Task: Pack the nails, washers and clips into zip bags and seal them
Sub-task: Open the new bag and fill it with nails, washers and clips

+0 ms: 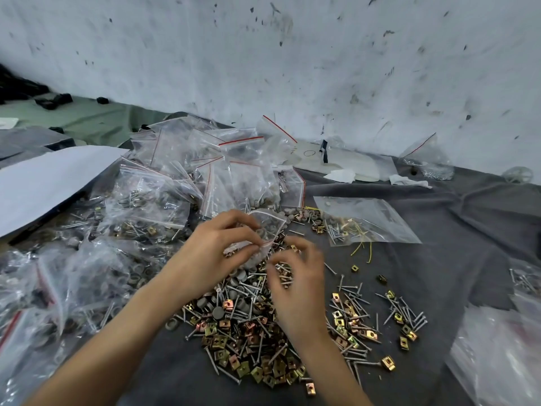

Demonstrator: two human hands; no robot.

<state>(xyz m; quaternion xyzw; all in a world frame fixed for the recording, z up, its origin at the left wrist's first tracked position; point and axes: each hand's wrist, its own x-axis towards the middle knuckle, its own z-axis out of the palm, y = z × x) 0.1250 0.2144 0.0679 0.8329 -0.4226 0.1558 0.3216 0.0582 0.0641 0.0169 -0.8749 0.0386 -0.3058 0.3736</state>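
Lowest in the frame, two bare forearms are seen reaching up over a loose pile of brass-coloured clips (248, 347), nails (354, 351) and grey washers (218, 312) spread on a grey cloth (453, 230); the filling step is judged to be in hand. At the centre of the frame a small zip bag (265, 227) is pinched at its mouth by the curled fingers and thumb of the left hand (216, 244), with the red-lined opening turned to the right; some grey washers appear to be inside already, though little else can be made out through the plastic. Just below and right of the mouth, the right hand (298, 282) is blurred, its fingers curled above the pile; whether nails or clips are pinched in it cannot be told.

For the next move, the mouth would need to be kept spread while pieces are fed in, then the strip pressed shut along its whole length; nail points could snag or pierce the thin film.

Behind the hands, in the upper middle, a heap of filled bags (205, 171) with red zip lines is piled; more filled bags (73, 282) are crowded along the left edge. To the right of centre a larger flat bag (369, 221) is lying on the cloth with some nails and yellow wire inside; whether it is sealed cannot be told.
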